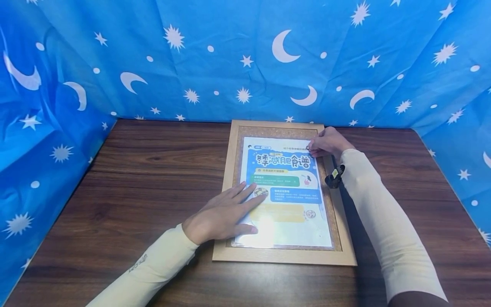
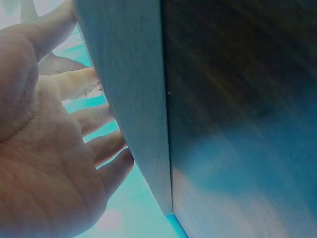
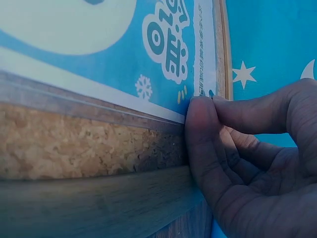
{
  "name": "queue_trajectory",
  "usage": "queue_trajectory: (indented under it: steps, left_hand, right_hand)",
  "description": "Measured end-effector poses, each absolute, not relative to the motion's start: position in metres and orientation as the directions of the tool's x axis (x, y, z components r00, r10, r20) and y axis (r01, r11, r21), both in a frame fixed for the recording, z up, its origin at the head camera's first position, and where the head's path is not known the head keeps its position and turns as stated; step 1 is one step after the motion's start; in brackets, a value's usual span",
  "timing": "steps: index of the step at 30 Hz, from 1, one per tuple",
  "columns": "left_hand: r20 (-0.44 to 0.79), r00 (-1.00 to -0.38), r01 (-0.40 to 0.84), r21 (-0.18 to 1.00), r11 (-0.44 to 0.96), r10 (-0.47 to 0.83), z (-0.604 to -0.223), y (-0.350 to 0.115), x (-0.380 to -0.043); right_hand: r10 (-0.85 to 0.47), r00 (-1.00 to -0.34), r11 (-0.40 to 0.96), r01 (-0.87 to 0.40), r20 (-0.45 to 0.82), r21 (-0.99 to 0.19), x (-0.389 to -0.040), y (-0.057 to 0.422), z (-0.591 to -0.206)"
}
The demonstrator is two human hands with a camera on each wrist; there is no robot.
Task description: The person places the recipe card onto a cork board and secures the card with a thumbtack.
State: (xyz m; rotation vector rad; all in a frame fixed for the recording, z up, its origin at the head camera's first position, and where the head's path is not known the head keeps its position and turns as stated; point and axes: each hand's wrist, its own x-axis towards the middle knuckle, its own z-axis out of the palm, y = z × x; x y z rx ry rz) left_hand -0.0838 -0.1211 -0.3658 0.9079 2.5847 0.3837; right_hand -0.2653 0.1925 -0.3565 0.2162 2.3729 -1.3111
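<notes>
A cork board (image 1: pixel 285 131) in a light wooden frame lies on the table, and a printed sheet (image 1: pixel 303 232) in a clear plastic cover lies on it. My left hand (image 1: pixel 220 213) rests across the board's left edge, its spread fingers on the sheet. At the sheet's upper right corner, my right hand (image 1: pixel 330 142) pinches what looks like a small push pin (image 3: pixel 211 93) between thumb and forefinger; the fingertips hide most of it. A small dark dot (image 1: pixel 250 146) shows at the sheet's upper left corner. The left wrist view shows the palm beside the frame (image 2: pixel 129 74).
The dark wood-grain table (image 1: pixel 153 170) extends around the board. A blue cloth (image 1: pixel 230 51) with white moons and stars hangs behind the table and along both sides. A black wrist camera (image 1: pixel 334 177) sits by my right wrist, over the frame's right side.
</notes>
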Motion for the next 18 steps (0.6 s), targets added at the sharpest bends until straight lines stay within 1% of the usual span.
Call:
queue_trajectory:
  steps: [18]
  left_hand:
    - [-0.269,-0.724,0.538,0.358,0.763,0.636,-0.3661,-0.121,-0.0839]
  right_hand:
    - [0.005,-0.907,0.569,0.349,-0.422,-0.744,-0.2637,0.1878,-0.358]
